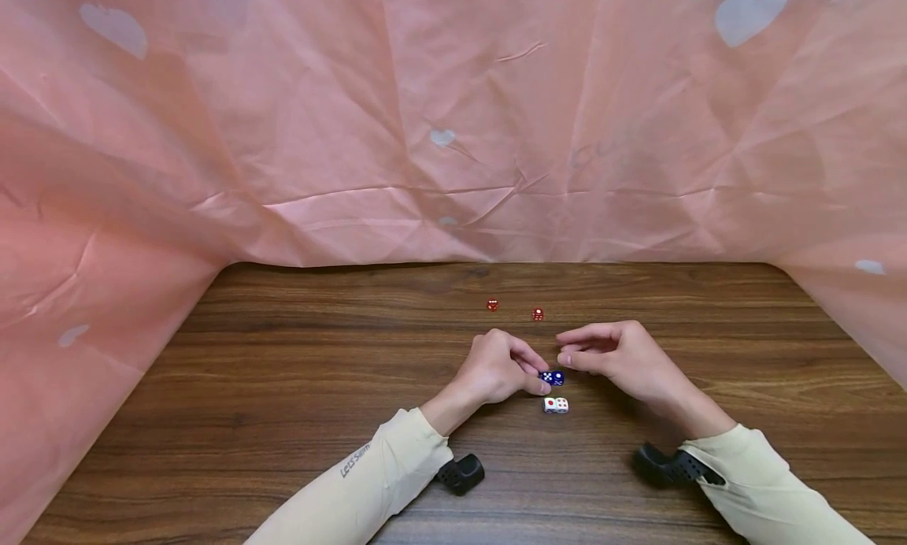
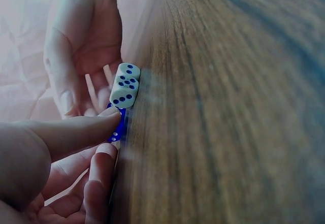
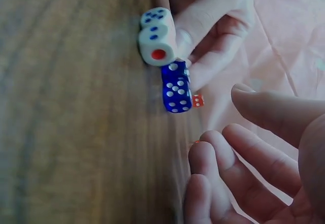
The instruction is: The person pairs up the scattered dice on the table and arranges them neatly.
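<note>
Two blue dice (image 1: 557, 378) with white pips sit side by side on the wooden table. My left hand (image 1: 499, 368) pinches the left one between thumb and fingertips; in the left wrist view the thumb covers part of the blue (image 2: 117, 132). Just right of the pair, my right hand (image 1: 623, 360) hovers with thumb and fingers apart and nothing between them. Two white dice (image 1: 556, 405) stand together on the near side of the blue ones. In the right wrist view the blue dice (image 3: 176, 92) lie beyond the right fingertips.
Farther back on the table (image 1: 319, 332) lie two small red dice, a left one (image 1: 492, 305) and a right one (image 1: 538, 314). A pink curtain (image 1: 425, 96) with pale hearts encloses the back and sides. Black wrist devices (image 1: 462, 474) are worn at both sleeves.
</note>
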{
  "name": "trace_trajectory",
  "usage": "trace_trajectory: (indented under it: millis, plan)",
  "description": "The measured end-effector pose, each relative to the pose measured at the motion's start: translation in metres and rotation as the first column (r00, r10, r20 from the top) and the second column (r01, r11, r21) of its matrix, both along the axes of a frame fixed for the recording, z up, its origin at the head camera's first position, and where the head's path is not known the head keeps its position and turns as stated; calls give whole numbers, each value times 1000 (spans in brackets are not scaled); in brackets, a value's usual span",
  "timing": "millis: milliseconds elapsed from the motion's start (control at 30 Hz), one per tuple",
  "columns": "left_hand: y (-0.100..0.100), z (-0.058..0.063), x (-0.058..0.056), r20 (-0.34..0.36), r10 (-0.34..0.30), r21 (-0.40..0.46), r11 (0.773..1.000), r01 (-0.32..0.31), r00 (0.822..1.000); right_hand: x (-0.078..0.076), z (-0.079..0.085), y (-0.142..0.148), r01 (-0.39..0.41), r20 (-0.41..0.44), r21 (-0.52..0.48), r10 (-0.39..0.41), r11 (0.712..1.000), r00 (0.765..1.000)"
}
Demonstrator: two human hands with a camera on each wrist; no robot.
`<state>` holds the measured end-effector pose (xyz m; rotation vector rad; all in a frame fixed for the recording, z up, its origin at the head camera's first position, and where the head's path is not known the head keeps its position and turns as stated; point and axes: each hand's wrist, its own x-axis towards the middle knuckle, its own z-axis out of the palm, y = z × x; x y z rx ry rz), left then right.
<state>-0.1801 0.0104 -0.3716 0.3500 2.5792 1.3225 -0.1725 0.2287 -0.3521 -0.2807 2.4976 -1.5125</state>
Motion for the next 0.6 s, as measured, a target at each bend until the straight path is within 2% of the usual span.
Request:
trace_trajectory:
  millis: [133,300,467,600]
  plan:
    - [0,0,0,0,-1,-4,1000,1,1000,-9,3,-2,2,-60,5,-1,1000,998]
    - [0,1,1,0,-5,0,1000,5,1000,-22,7,-2,16,-127,83,-5,996,992]
    - [-1,1,1,-1,-7,4,1000,7,1000,-35,9,-3,45,-158,142,-23,989,987]
    - [0,1,1,-6,-8,3,1000,8,1000,-45,8,-4,39,-168,170,-10,985,986]
